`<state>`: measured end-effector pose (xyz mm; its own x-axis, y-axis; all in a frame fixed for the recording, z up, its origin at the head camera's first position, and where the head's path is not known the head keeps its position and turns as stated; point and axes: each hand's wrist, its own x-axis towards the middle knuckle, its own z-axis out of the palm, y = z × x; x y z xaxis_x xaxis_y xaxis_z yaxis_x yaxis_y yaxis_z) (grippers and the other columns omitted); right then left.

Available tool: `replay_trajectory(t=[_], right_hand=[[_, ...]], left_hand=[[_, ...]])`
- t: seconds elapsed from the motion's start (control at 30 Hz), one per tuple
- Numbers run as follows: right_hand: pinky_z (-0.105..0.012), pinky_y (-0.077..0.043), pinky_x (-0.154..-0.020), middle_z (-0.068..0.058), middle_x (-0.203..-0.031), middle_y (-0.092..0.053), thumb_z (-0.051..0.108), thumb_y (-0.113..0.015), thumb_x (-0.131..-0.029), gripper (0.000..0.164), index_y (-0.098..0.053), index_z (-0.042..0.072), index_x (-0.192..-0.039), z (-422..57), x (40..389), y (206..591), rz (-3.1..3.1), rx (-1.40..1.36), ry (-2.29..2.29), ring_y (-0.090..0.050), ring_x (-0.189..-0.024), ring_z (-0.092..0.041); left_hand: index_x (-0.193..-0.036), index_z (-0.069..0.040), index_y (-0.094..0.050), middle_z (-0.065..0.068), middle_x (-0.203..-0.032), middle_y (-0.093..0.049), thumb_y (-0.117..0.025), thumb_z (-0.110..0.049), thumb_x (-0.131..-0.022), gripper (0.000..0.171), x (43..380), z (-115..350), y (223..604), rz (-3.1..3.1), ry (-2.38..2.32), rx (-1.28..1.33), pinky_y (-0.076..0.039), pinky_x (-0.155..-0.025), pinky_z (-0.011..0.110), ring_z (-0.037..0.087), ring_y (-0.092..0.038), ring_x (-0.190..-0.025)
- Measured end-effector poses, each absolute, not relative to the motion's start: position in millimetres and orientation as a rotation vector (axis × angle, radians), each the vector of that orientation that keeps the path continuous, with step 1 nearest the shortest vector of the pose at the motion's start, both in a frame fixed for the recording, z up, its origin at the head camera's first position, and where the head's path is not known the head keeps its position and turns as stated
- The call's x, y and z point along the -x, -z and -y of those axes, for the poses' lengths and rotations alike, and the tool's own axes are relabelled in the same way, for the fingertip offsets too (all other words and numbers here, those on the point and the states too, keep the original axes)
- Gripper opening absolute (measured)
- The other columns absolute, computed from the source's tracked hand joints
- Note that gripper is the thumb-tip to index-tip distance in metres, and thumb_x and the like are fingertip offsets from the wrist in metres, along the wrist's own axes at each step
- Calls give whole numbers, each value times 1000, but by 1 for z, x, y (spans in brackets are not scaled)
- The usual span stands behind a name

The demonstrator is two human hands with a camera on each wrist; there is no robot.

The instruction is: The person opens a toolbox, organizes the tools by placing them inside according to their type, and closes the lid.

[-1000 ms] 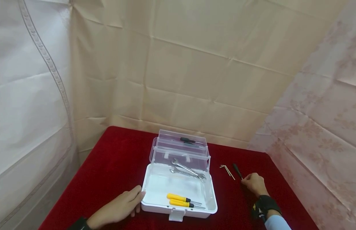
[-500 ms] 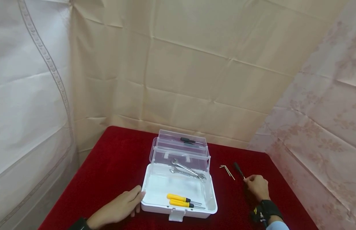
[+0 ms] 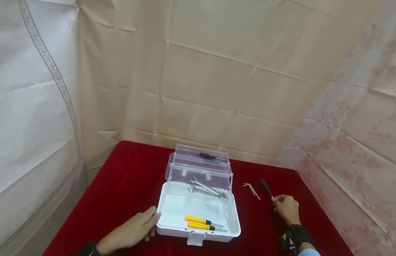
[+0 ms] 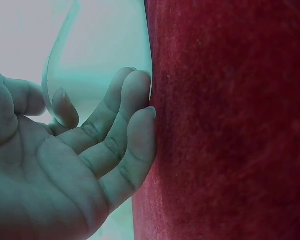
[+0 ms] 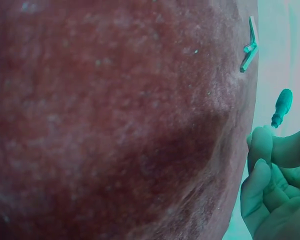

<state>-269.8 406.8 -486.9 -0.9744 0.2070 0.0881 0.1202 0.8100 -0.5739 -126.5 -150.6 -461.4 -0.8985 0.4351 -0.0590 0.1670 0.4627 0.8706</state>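
My left hand (image 3: 137,226) grips the left wall of an open white toolbox (image 3: 173,210). In the left wrist view, thumb and index finger meet at the rim and the other fingers lie along the outer side. At the right, my right hand (image 3: 286,207) pinches a black-handled screwdriver (image 3: 266,187) by its metal shaft, handle pointing away. Its dark grip (image 5: 282,106) stands above the fingertips in the right wrist view. Inside the toolbox lie yellow-handled screwdrivers (image 3: 198,219) near the front and two metal wrenches (image 3: 207,187) toward the back.
Hex keys (image 3: 252,190) lie on the red cloth (image 3: 130,177) between toolbox and right hand. The clear lid (image 3: 182,160) is folded back, with a dark-handled tool (image 3: 208,155) in it. A latch (image 3: 195,239) hangs at the front. Beige curtains (image 3: 210,89) enclose the table.
My right hand has shifted slightly with the screwdriver, whose handle has turned and moved a little away from the hex keys. The left hand stays on the toolbox wall.
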Motion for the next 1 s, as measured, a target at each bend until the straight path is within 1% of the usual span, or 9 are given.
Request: replay_trajectory(t=[0.2, 0.57, 0.8, 1.0], right_hand=[[-31, -49, -60, -6, -81, -73, 13, -67, -99, 18, -74, -3, -98, -403, 271, 482, 2823, 244, -905, -67, -64, -15], [-31, -48, -54, -8, -82, -72, 16, -68, -100, 21, -72, -4, -102, -390, 275, 463, 2781, 207, -899, -66, -63, -15], [-30, -46, -54, -6, -80, -72, 18, -69, -100, 21, -73, -3, -101, -383, 273, 464, 2770, 215, -882, -64, -63, -15], [-31, -48, -55, -8, -83, -73, 17, -68, -100, 20, -72, -3, -102, -381, 273, 464, 2761, 200, -889, -65, -64, -15]], left_hand=[[-97, -14, -52, 0, -72, -61, -38, -37, -113, 31, 127, 150, 461, -2439, -1413, -529, -44, -55, 28, 18, -57, -57], [-97, -14, -51, 0, -72, -61, -38, -37, -113, 31, 127, 150, 462, -2443, -1422, -532, -44, -55, 29, 18, -58, -57], [-97, -14, -52, 1, -72, -61, -38, -37, -113, 32, 126, 150, 461, -2431, -1413, -520, -43, -55, 27, 18, -57, -57], [-97, -13, -52, 2, -73, -61, -39, -37, -113, 31, 125, 150, 461, -2413, -1426, -504, -42, -55, 27, 20, -58, -59]])
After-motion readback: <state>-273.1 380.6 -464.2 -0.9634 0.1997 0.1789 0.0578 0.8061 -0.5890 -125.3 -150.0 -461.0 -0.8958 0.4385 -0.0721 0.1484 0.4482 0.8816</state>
